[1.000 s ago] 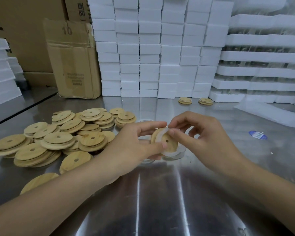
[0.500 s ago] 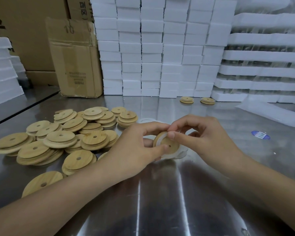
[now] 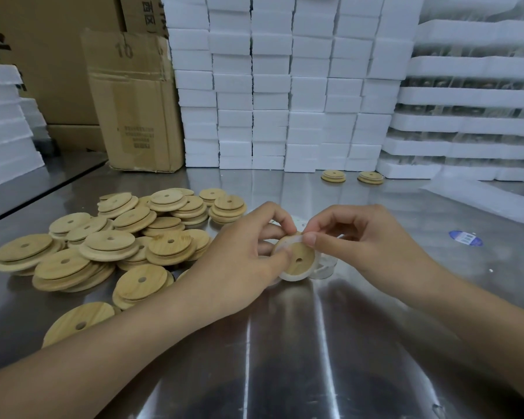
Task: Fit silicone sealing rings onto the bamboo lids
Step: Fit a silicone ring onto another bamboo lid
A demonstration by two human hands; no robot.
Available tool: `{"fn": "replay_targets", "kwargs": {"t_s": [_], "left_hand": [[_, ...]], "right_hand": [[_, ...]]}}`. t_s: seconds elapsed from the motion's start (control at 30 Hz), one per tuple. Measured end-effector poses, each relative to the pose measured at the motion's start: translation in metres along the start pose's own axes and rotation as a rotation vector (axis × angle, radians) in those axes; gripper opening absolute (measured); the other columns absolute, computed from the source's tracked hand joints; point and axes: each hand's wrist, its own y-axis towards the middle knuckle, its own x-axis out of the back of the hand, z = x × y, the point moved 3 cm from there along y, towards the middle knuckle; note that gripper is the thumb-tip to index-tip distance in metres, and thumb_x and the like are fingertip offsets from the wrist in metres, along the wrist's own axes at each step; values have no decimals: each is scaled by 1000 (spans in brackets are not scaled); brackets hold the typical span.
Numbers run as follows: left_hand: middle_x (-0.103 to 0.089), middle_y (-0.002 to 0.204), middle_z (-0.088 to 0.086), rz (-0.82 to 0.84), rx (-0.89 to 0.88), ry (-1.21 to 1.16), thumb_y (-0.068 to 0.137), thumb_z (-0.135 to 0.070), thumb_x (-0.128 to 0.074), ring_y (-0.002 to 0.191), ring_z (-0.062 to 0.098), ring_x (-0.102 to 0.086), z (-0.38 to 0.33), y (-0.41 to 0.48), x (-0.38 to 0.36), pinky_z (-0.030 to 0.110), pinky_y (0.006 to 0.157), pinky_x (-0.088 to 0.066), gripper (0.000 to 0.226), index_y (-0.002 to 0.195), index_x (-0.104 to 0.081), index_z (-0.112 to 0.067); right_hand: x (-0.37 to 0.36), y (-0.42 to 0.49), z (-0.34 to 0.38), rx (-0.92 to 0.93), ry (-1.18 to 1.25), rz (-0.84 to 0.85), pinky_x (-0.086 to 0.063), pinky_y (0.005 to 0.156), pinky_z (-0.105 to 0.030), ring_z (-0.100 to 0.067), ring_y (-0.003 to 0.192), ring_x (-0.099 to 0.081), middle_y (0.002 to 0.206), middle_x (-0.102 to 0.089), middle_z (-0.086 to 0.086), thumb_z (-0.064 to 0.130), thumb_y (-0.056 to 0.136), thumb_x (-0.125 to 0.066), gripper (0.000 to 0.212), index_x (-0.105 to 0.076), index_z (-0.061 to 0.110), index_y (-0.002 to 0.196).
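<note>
Now: fitting step, mid-grip

Left hand (image 3: 242,261) grips a bamboo lid (image 3: 298,261), tilted, thumb on its face, fingers behind. Right hand (image 3: 360,240) pinches the white sealing ring (image 3: 294,278) between thumb and forefinger at the lid's upper edge; the ring lies round the lower rim. A heap of lids (image 3: 118,243) sits left of the left fingers on the steel table (image 3: 285,358); a pair of lids (image 3: 333,176) lies beyond the right fingers.
</note>
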Motion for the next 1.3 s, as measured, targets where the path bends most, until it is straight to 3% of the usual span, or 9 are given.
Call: {"fn": "replay_targets", "kwargs": {"t_s": [0.17, 0.3, 0.57, 0.67, 0.83, 1.0, 1.13, 1.2, 1.3], "left_hand": [[-80, 101, -3, 1, -12, 31, 100, -7, -71, 89, 24, -78, 0, 2, 1, 49, 76, -62, 21, 99, -62, -26], [-81, 99, -4, 16, -15, 24, 100, -9, -72, 86, 17, -78, 0, 2, 3, 27, 73, -58, 19, 99, -62, -24], [-82, 98, -6, 48, -13, 33, 100, -2, -70, 89, 14, -79, -2, 3, 6, 22, 74, -56, 21, 104, -61, -21], [-83, 99, -5, 54, -4, 42, 100, -1, -69, 92, 14, -79, -3, 3, 6, 20, 74, -55, 23, 104, -61, -22], [-82, 100, -3, 37, 3, 24, 100, -3, -70, 89, 22, -79, -1, 3, 7, 30, 76, -60, 22, 105, -62, -23], [-83, 104, -4, 51, -15, 35, 102, -6, -68, 89, 23, -80, 0, 3, 7, 35, 78, -60, 22, 109, -65, -27], [-83, 103, -5, 56, -26, 40, 103, -10, -69, 89, 22, -80, 1, 4, 8, 37, 78, -60, 21, 109, -67, -30], [-83, 104, -6, 55, -30, 51, 103, -10, -69, 89, 21, -81, 0, 4, 9, 42, 79, -63, 21, 109, -67, -31], [-83, 104, -4, 55, -28, 46, 104, -10, -69, 89, 28, -81, 0, 4, 9, 61, 87, -62, 20, 109, -67, -30]], "right_hand": [[2, 1, 1, 16, -26, 5, -50, 73, -48, -18, 78, -69, 82, -77, -4, 16, 93, -79, 8, -80, 20, 86], [2, 1, 0, 21, -40, 7, -52, 76, -54, -19, 79, -69, 83, -77, -3, 17, 93, -79, 9, -79, 22, 86], [3, 2, -1, 32, -29, 3, -52, 83, -58, -33, 87, -70, 84, -76, -5, 17, 95, -76, 9, -78, 20, 87], [4, 2, 0, 35, -49, 17, -53, 81, -52, -30, 85, -70, 84, -76, -4, 17, 95, -75, 6, -78, 17, 89], [7, 4, 1, 33, -94, 64, -52, 76, -29, -19, 80, -70, 84, -78, -3, 15, 95, -76, 6, -79, 16, 90], [9, 4, 2, 22, -102, 92, -54, 79, -34, -29, 85, -71, 85, -78, -6, 14, 95, -75, 6, -79, 13, 91], [13, 5, 3, 16, -144, 104, -48, 70, -14, -5, 71, -66, 80, -77, 3, 16, 94, -77, 6, -80, 14, 90], [15, 5, 4, 6, -187, 126, -44, 65, -8, 2, 65, -61, 75, -75, 6, 18, 94, -77, 8, -79, 13, 88], [17, 5, 5, -20, -216, 166, -45, 66, -10, -1, 68, -61, 79, -76, 0, 22, 94, -78, 12, -79, 13, 86]]}}
